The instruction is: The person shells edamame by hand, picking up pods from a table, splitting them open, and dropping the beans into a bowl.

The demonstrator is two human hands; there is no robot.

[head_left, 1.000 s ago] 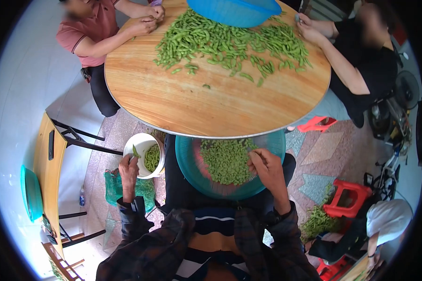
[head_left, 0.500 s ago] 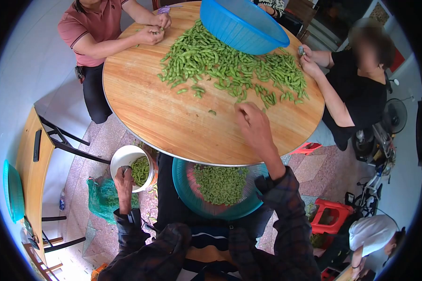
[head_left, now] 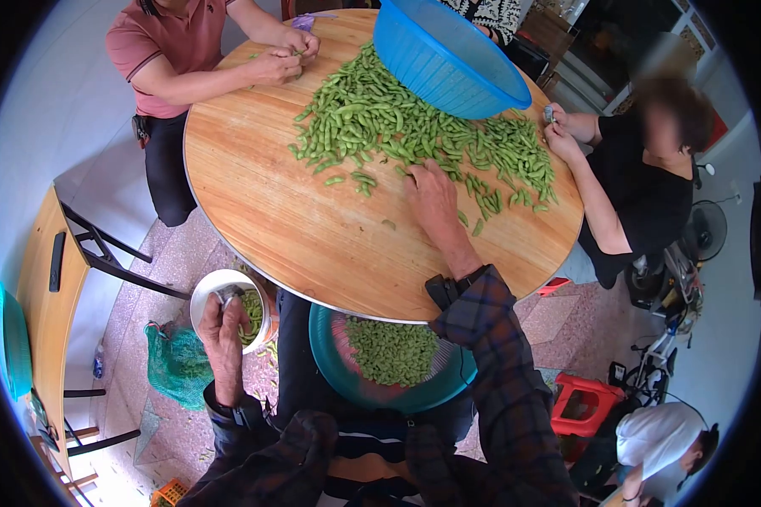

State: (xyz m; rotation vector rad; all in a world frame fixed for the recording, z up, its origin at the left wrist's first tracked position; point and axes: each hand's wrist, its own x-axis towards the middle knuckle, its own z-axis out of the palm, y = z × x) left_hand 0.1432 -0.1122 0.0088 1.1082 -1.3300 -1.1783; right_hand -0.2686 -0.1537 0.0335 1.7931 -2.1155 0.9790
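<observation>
Green edamame pods (head_left: 372, 110) lie heaped on the round wooden table (head_left: 262, 194). My right hand (head_left: 433, 203) is at the near edge of the heap, fingers bent and pressed together against the pods; what is between the fingertips is hidden. Over the rim of a white bucket (head_left: 271, 325) with green pods or hulls inside, my left hand (head_left: 222, 334) is closed, a small greyish thing at its fingertips that I cannot make out. Shelled green beans (head_left: 393, 351) fill the middle of a teal basket (head_left: 325, 351) at my lap, below the table edge.
A big blue basket (head_left: 448, 76) stands tilted behind the pods. One person (head_left: 173, 51) at the left and another (head_left: 651, 169) at the right work with their hands at the table. A green net bag (head_left: 177, 367) lies beside the bucket; a red stool (head_left: 579, 406) stands at the right.
My right hand has moved forward and slightly left, from bare wood to the pods. My left hand has shifted slightly at the bucket. The view has tilted a little.
</observation>
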